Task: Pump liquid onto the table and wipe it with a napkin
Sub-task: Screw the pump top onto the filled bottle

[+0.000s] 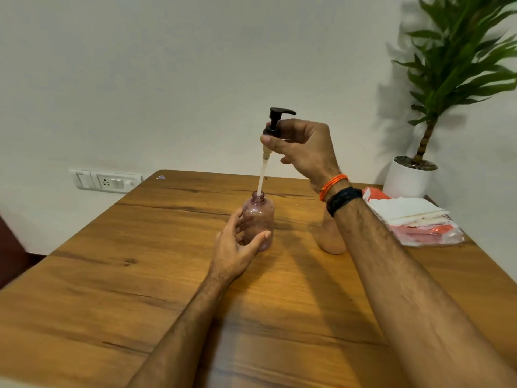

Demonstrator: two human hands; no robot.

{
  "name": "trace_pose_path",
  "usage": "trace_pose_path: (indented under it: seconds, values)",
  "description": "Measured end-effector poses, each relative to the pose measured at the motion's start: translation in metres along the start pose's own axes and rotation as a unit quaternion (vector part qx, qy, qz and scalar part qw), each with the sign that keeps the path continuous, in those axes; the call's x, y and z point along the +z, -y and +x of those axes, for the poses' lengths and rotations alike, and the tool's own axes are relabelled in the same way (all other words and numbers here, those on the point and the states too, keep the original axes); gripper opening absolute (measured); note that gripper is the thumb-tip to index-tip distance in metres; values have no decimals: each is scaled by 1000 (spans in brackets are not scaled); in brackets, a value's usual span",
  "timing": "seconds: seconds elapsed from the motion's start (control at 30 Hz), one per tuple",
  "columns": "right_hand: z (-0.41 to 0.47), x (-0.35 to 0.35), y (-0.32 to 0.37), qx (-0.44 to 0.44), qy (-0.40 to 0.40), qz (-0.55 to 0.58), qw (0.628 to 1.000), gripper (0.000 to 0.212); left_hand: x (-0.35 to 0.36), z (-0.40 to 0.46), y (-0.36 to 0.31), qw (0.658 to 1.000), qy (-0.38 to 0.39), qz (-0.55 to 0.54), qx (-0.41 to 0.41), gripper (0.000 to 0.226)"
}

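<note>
From the head view, a pink bottle (pixel 258 219) stood upright near the middle of the wooden desk (pixel 112 275), its neck open. The left hand (pixel 235 247) curled its fingers (pixel 242 219) around the bottle's body. The right hand (pixel 303 148) pinched the black pump (pixel 275 120) by its collar, raised above the bottle, its tube (pixel 262 175) slanting down into the neck. Napkins (pixel 405 210) lay on a packet at the desk's right edge, beside a potted plant (pixel 447 79).
</note>
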State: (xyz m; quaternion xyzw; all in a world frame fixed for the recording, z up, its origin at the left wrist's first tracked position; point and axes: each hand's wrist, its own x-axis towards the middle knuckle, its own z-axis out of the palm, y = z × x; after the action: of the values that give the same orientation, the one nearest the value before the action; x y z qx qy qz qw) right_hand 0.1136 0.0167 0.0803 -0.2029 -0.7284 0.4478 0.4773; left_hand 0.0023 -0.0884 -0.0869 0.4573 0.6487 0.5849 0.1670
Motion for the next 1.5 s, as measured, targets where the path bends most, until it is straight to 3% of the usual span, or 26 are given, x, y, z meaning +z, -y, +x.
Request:
trace_pose_path:
  seconds: [0.2,0.73,0.9,1.0,1.1,1.17,1.3,1.5]
  values:
    - [3,-10,26,-19,-52,3,998,32,-4,-1,-11,999,9,7,-34,81]
    - [-14,0,15,-5,-8,-122,993,32,-8,-4,-26,997,24,47,-55,84]
    - [-9,-17,31,-12,-50,-62,997,32,-13,1,-46,993,32,54,-95,107]
    - [-5,-34,46,-25,-75,-34,996,30,-14,2,-71,997,-33,51,-51,114]
    - [-2,-54,58,-37,-85,-34,995,31,-8,2,-98,993,-106,47,32,100]
    - [-2,-70,62,-35,-93,-50,994,32,4,2,-113,989,-116,45,75,91]
    - [-5,-102,58,-14,-114,-84,990,37,42,1,-125,992,-62,58,95,83]
    - [-16,-135,37,9,-128,-147,981,41,106,0,-105,995,21,99,-7,102]
